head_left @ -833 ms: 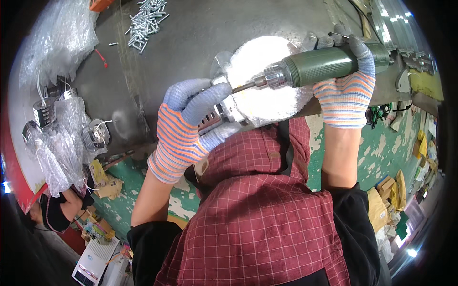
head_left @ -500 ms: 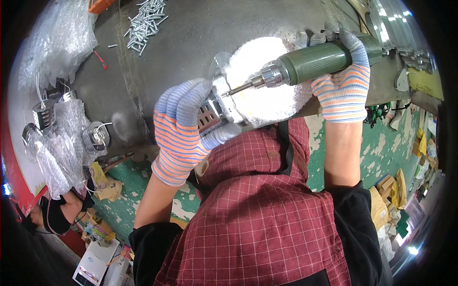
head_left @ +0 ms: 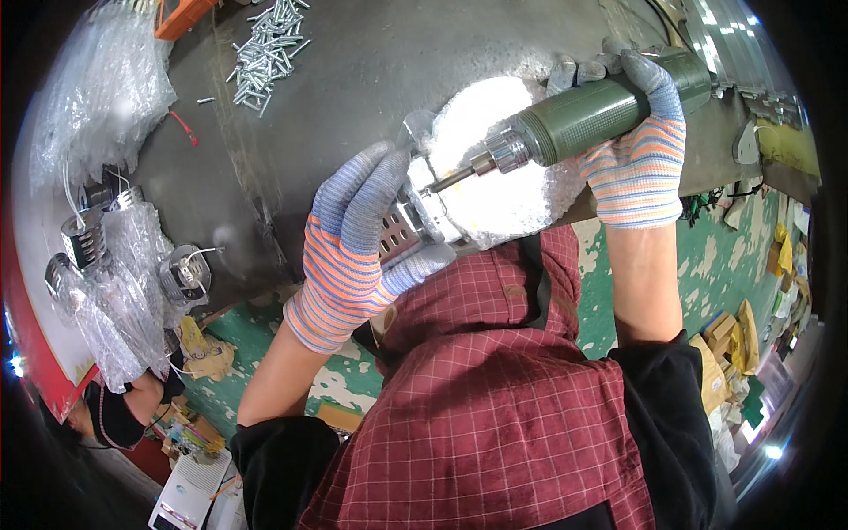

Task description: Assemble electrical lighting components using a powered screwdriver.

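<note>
My left hand (head_left: 353, 243), in a striped knit glove, is closed around a silver metal housing (head_left: 402, 232) with slotted holes. My right hand (head_left: 643, 146), gloved alike, grips a dark green electric screwdriver (head_left: 587, 122) by its thick body. Its bit (head_left: 455, 179) points left, and the tip meets the housing's bracket end; whether a screw sits under it is too small to tell. Beside the housing lies a brightly lit white round piece (head_left: 495, 124) in bubble wrap, partly below the screwdriver.
A pile of silver screws (head_left: 268, 62) lies on the dark tabletop (head_left: 353, 79). At left are clear plastic wrap (head_left: 115, 106), several similar metal housings (head_left: 84, 238) with white wires, and a red piece (head_left: 185, 128). Another person's arm (head_left: 141, 397) shows at lower left. Metal strips (head_left: 742, 53) lie far right.
My left hand and the housing have shifted slightly right. The screwdriver now slants a little more steeply, its bit still at the bracket. The whole view has moved slightly.
</note>
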